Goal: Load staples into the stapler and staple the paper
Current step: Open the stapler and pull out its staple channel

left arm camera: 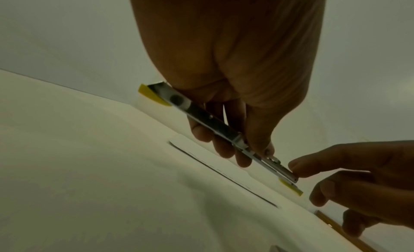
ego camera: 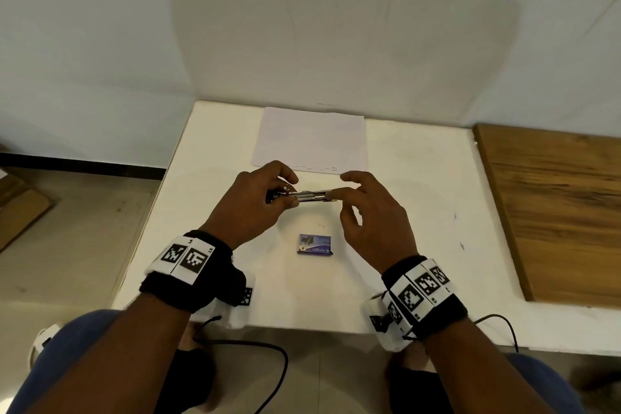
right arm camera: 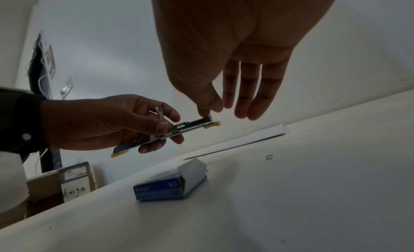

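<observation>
A metal stapler (ego camera: pixel 312 196) with yellow tips hangs in the air above the white table (ego camera: pixel 420 228). My left hand (ego camera: pixel 262 202) grips its left half, fingers curled under and thumb on top, which shows plainly in the left wrist view (left arm camera: pixel 215 124). My right hand (ego camera: pixel 366 208) touches the stapler's free right end (right arm camera: pixel 207 118) with a fingertip, and its other fingers (right arm camera: pixel 251 96) hang straight and loose. A blue staple box (ego camera: pixel 315 244) lies with its flap open just in front of the hands (right arm camera: pixel 170 183). Behind them the white paper (ego camera: pixel 311 139) lies flat.
A wooden board (ego camera: pixel 554 212) lies along the table's right side. One loose staple (right arm camera: pixel 269 157) rests on the table near the box. The wall stands right behind the paper. Cardboard boxes (right arm camera: pixel 67 181) sit on the floor to the left. A black cable (ego camera: pixel 268 346) hangs below the front edge.
</observation>
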